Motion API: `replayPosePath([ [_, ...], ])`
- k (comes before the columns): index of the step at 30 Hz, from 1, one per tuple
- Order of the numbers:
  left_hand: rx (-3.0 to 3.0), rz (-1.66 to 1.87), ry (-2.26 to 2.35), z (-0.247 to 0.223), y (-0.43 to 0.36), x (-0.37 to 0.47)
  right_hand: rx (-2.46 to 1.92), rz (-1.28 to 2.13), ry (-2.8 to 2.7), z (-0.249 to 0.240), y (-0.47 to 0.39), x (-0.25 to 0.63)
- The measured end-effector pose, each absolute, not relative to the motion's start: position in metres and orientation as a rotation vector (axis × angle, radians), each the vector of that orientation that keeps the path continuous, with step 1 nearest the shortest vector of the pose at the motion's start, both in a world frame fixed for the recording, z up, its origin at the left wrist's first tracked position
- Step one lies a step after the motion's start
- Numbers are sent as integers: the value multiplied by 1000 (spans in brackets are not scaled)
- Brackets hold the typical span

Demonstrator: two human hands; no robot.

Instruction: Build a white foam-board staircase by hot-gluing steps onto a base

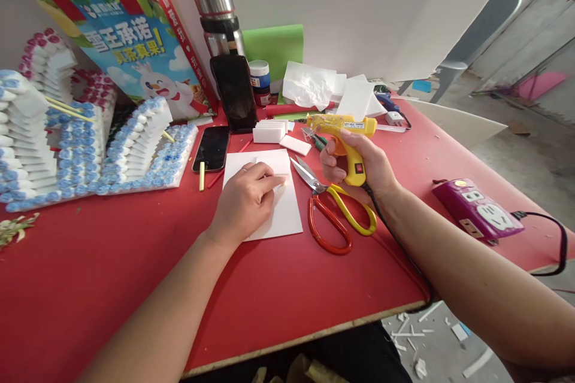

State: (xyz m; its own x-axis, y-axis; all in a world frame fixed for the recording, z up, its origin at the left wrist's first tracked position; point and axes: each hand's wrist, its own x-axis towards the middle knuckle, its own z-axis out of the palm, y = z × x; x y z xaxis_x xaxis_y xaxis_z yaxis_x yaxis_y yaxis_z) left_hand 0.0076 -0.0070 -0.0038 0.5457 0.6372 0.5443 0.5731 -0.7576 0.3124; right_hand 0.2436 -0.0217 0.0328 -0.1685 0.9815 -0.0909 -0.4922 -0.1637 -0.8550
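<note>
The left hand (pixel 242 200) covers part of the white card (pixel 283 218), hiding most of whatever its fingertips press. Small print on the glue gun (pixel 354 158) cannot be read. An upright phone (pixel 234 93) hides the base of the flask (pixel 217 3). The picture's edges crop the dried sprig (pixel 15 227) and printed bag (pixel 130 42).

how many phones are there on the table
2: a flat phone lies beyond and to the left of the left hand, and an upright phone stands in front of the steel bottle. Others could be hidden behind the clutter.
</note>
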Motion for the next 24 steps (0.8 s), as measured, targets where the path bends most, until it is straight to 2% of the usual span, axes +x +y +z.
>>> replayPosePath([
  [24, 2673, 1000, 1051, -4, -6, 10, -837, 1579, -846, 31, -18, 243],
])
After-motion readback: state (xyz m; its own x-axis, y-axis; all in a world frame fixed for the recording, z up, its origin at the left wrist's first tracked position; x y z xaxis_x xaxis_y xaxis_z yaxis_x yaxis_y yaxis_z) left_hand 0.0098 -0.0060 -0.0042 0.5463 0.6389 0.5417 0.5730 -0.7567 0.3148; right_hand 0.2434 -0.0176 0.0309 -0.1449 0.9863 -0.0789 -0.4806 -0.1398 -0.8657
